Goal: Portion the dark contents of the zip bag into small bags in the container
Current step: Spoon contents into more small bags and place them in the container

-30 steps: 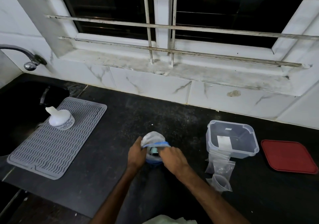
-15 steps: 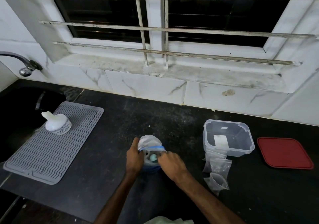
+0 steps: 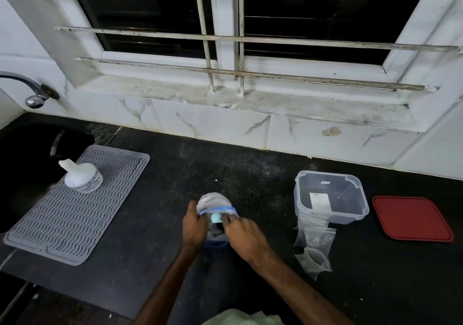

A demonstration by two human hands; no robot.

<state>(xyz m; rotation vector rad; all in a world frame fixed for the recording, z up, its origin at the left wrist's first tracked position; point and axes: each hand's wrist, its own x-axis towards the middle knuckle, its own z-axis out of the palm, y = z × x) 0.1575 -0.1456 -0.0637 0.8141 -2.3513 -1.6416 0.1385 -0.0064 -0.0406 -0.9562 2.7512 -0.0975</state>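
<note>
At the far left a tap (image 3: 32, 94) hangs over the dark sink, and beside it a grey ridged mat (image 3: 75, 212) carries a white bottle (image 3: 80, 177). In the middle of the black counter (image 3: 162, 174) stands the zip bag (image 3: 216, 203), its blue-edged mouth held apart: the left hand (image 3: 194, 224) grips the left rim and the right hand (image 3: 244, 233) pinches the right rim, with a pale blue object (image 3: 215, 217) (probably a scoop) showing inside. To the right sits the clear container (image 3: 330, 214), small bags (image 3: 314, 239) lying against its near wall rather than in it, then the red lid (image 3: 412, 219). The likely trouble is that the bag is soft and stands only by that two-handed hold, so freeing one hand to lift the scoop could let it slump and spill; dark grains on a black counter would be hard to spot. Counted: one tap, one mat, one bottle, one zip bag, one container, one lid, and at least two small bags, the stack being too clear to number.
</note>
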